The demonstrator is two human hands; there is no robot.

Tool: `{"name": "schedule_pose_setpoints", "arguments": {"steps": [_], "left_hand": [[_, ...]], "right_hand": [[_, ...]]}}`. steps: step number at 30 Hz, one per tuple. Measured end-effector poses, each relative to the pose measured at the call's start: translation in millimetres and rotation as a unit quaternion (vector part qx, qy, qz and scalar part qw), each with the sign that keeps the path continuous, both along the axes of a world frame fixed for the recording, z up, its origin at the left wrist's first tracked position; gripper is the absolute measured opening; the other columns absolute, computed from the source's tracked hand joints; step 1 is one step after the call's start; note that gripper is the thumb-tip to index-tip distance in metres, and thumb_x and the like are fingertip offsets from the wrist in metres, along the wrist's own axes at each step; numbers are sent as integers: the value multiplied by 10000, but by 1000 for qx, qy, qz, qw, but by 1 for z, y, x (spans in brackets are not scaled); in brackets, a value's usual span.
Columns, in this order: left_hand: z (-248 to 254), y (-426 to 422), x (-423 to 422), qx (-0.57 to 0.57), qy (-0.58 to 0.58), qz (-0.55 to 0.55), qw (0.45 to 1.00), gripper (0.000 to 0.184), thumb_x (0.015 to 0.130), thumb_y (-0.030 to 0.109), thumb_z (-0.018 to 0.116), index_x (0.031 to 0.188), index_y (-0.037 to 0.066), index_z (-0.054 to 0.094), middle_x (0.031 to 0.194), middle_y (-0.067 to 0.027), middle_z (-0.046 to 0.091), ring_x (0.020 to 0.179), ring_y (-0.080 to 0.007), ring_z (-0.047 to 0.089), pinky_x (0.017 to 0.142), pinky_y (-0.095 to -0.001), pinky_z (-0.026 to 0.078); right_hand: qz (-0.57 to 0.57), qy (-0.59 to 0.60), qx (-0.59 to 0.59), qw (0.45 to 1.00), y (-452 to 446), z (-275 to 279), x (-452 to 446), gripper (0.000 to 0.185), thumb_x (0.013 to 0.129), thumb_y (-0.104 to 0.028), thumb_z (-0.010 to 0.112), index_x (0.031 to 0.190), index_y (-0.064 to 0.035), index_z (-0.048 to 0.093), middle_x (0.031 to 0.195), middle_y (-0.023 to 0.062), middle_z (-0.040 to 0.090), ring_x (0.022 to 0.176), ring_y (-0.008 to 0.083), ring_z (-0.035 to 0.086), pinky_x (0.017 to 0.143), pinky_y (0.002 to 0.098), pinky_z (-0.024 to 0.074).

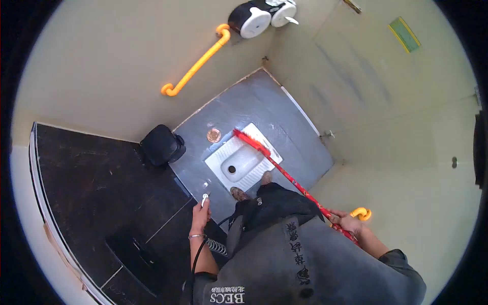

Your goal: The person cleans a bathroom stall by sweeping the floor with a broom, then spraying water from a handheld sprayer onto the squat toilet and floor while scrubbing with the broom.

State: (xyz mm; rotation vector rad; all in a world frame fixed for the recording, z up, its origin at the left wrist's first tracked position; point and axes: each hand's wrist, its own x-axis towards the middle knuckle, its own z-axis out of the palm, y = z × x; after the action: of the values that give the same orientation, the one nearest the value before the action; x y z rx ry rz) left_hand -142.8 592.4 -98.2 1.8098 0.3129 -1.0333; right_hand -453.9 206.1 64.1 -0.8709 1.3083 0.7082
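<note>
My right hand (348,222) is closed around the long red patterned handle of a broom (292,179). The broom's red bristle head (251,141) rests across the upper right side of a white squat toilet (239,161) set in the grey floor. My left hand (201,212), lower left of the toilet, is closed on a small white object (205,198) whose kind I cannot make out. A black cord and a grey coiled cord (216,247) run beside my left wrist.
A black bin (161,146) stands by the left wall. Yellow grab bars are on the wall (198,63) and near my right hand (362,213). Paper dispensers (255,23) hang at the top. A round drain (213,135) lies beside the toilet.
</note>
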Motion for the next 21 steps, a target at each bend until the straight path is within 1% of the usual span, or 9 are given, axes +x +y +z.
{"name": "schedule_pose_setpoints", "arguments": {"steps": [3,5,7,9,11,15,16,18,21], "left_hand": [[0,-6,9,-11,-8,1,1000,367,901,404,500,855,48,577,535,6,463,422,-72,429,383,-229,328],[8,-15,11,10,0,-3,1000,377,909,407,484,909,43,582,530,4,459,415,-76,425,379,-231,330],[14,-18,12,-19,1,0,1000,399,918,408,465,984,30,575,532,2,455,410,-80,418,376,-232,331],[16,-19,14,-27,-11,-14,999,412,922,415,453,1007,26,558,541,1,457,409,-82,415,374,-230,330],[16,-20,13,-38,-33,-1,999,418,924,420,446,990,24,558,544,2,461,412,-81,419,374,-228,329],[30,-19,10,-28,-35,7,999,417,922,422,450,989,26,562,539,5,463,415,-79,426,377,-222,333],[31,-14,10,-21,-38,-1,999,414,921,420,453,987,26,564,537,6,464,416,-77,427,378,-221,331],[35,-2,17,-12,-26,-18,999,400,918,418,463,977,35,563,533,8,465,416,-72,425,378,-216,321],[18,20,36,-18,-10,-18,1000,410,917,436,452,971,44,561,531,7,466,417,-72,427,379,-219,319]], "right_hand": [[-7,-26,-43,999,13,22,-8,487,926,-180,471,1381,-196,298,606,22,471,422,97,425,384,238,381],[-94,-24,-91,991,10,25,-17,480,928,-203,473,1378,-178,307,630,42,509,427,101,452,385,240,391],[-96,-16,-109,989,-5,15,-25,458,927,-220,475,1354,-133,336,621,56,523,420,117,476,377,265,410],[32,20,-246,968,-27,-18,-42,418,923,-230,468,1305,-83,385,599,56,508,411,135,482,365,295,427],[109,-6,-306,946,-45,-53,-43,347,907,-180,436,1227,-47,437,601,74,517,410,171,503,357,319,441],[60,76,-213,972,-81,-177,-55,249,836,-110,435,1060,-3,432,578,95,509,437,232,541,392,357,463],[57,72,-216,972,-69,-175,-41,249,836,-110,435,1060,-3,432,578,95,509,437,232,541,392,357,463],[178,136,-289,931,-19,-172,-13,206,783,-12,479,962,-36,379,567,72,451,382,200,474,341,333,416],[166,88,-241,952,34,-136,2,350,743,36,513,1056,-26,369,611,88,481,417,202,508,360,339,434]]}}
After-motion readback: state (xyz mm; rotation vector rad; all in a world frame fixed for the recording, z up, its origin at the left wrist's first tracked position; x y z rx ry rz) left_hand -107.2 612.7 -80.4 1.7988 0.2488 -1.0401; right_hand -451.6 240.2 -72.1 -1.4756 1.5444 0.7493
